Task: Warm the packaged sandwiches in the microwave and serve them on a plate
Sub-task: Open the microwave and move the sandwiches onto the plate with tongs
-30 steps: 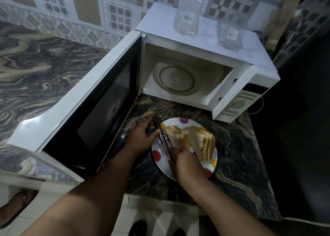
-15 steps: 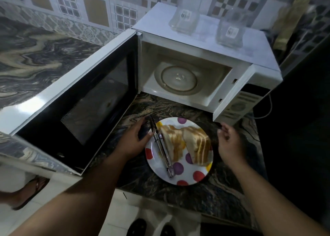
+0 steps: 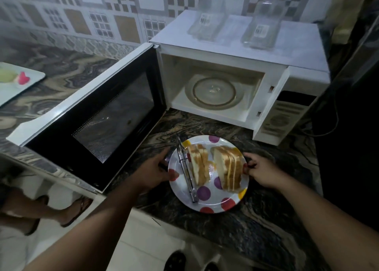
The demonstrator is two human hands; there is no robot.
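1. Left hand [image 3: 155, 169] and right hand [image 3: 259, 171] curl their fingers onto opposite rims of the round, glossy polka-dot plate [image 3: 213, 206].
2. Layered sandwiches [image 3: 215, 165] lie on it beside metal tongs [image 3: 185, 168].
3. Half a second ago the right hand hovered clear of the rim.

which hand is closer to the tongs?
Left. The left hand grips the plate rim beside the tongs; the right hand holds the opposite rim, past both sandwiches.
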